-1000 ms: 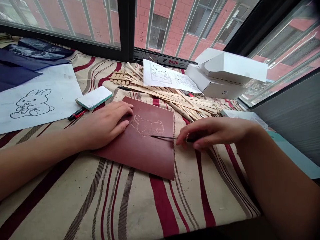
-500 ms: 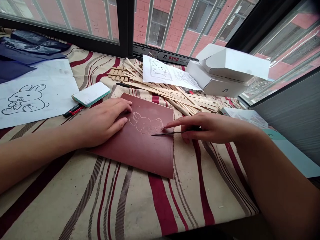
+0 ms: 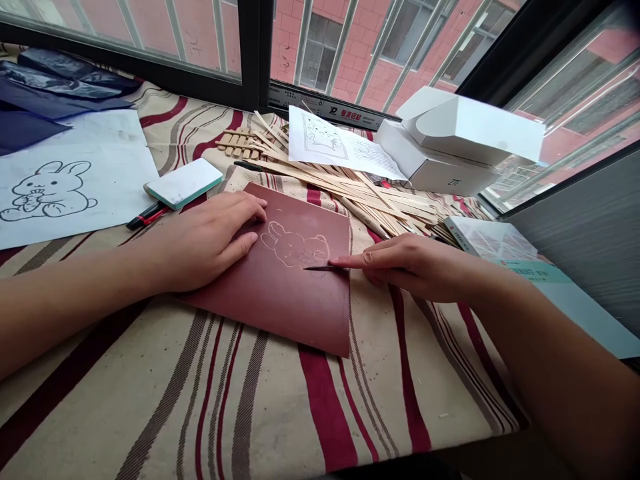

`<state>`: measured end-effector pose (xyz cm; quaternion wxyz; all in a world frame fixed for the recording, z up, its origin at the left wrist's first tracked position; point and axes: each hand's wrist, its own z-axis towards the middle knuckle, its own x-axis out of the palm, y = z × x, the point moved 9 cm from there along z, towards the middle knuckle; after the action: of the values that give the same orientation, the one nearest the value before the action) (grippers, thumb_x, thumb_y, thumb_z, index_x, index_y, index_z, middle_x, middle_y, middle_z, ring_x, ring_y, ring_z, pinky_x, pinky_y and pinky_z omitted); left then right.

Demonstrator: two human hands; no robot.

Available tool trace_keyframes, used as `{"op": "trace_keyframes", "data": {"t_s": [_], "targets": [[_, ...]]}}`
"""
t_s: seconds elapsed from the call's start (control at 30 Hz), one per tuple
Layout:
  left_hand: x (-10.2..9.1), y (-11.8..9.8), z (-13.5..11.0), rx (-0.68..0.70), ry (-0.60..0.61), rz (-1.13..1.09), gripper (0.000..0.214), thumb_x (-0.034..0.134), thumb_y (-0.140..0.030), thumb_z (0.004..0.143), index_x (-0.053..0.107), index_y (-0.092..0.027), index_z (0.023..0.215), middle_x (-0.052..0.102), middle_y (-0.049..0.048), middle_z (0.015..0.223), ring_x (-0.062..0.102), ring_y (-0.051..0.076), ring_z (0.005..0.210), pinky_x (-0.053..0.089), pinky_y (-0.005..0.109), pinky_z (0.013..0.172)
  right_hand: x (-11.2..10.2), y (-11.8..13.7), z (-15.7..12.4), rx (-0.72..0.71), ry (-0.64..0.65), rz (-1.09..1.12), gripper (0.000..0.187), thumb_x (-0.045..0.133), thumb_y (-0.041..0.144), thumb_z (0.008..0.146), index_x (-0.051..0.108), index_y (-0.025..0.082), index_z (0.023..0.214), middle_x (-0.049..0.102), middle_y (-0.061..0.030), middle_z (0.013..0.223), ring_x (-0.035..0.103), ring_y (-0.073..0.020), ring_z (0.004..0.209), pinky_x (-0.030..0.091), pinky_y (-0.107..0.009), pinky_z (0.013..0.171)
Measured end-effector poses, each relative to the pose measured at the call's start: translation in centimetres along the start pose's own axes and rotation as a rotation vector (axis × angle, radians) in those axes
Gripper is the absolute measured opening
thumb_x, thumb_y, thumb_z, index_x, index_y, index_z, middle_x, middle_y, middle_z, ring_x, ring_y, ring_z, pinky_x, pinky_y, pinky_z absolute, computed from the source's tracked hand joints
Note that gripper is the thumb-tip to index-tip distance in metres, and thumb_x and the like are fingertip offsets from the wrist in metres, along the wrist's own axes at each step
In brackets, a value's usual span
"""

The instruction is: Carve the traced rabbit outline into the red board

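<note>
Red-brown engraving board (image 3: 270,313) lies on a striped tablecloth (image 3: 280,407), a rabbit outline (image 3: 295,245) scored into it. The right hand (image 3: 415,263) is nearer the outline, its fingers pinching a thin carving needle (image 3: 320,268), whose long axis runs sideways, tip at the outline's lower edge. The left hand (image 3: 205,243) lies flat on the board, fingers slightly spread.

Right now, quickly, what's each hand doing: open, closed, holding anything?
Left hand: open, lying flat on the dark red carving sheet.
Right hand: closed, holding a slim pointed carving tool.
</note>
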<state>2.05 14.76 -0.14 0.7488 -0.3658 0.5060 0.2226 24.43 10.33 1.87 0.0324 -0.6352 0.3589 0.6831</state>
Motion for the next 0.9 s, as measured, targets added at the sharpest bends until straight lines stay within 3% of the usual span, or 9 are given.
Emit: {"op": "trace_keyframes", "data": {"t_s": [0.1,0.27,0.57,0.77,0.9], "targets": [[0.08,-0.16,0.16,0.001,-0.002,-0.004,0.045,0.038,-0.049,0.101,0.063,-0.019,0.122,0.066,0.0147,0.143,0.061,0.037,0.135,0.048,0.057,0.119,0.35,0.15,-0.24,-0.023,-0.027,-0.021,0.053,0.045,0.012,0.107,0.064,0.024,0.155,0.080,-0.0072,0.132,0.078,-0.0138,0.108,0.057,-0.022,0.090],[0.02,-0.07,0.06,0.002,-0.017,-0.002,0.044,0.038,-0.050,0.101,0.063,-0.020,0.123,0.066,0.0134,0.142,0.061,0.036,0.133,0.049,0.055,0.119,0.19,-0.05,-0.42,-0.063,-0.084,0.051,0.056,0.049,0.009,0.105,0.059,0.024,0.159,0.079,-0.0084,0.135,0.078,-0.0145,0.118,0.058,-0.022,0.099],[0.05,0.16,-0.08,-0.014,-0.017,-0.006,0.042,0.039,-0.050,0.101,0.062,-0.022,0.123,0.065,0.0126,0.144,0.061,0.034,0.134,0.050,0.054,0.118,0.43,0.20,-0.58,-0.174,-0.109,0.119,0.057,0.050,0.005,0.107,0.058,0.026,0.159,0.077,-0.0076,0.139,0.076,-0.0116,0.123,0.055,-0.017,0.101],[-0.02,0.01,0.06,-0.038,0.006,-0.018,0.043,0.040,-0.050,0.099,0.062,-0.022,0.121,0.065,0.0131,0.144,0.061,0.036,0.134,0.048,0.057,0.119,0.38,0.48,-0.68,-0.134,-0.076,0.072,0.051,0.047,0.005,0.107,0.065,0.017,0.153,0.078,-0.0106,0.137,0.077,-0.0126,0.121,0.056,-0.018,0.098],[-0.04,-0.05,0.18,-0.048,0.016,-0.020,0.043,0.040,-0.050,0.097,0.063,-0.022,0.122,0.065,0.0128,0.143,0.060,0.036,0.134,0.047,0.056,0.121,0.49,0.56,-0.93,-0.105,-0.070,0.011,0.055,0.045,0.002,0.104,0.064,0.020,0.153,0.080,-0.0075,0.134,0.076,-0.0108,0.118,0.055,-0.018,0.095]]}}
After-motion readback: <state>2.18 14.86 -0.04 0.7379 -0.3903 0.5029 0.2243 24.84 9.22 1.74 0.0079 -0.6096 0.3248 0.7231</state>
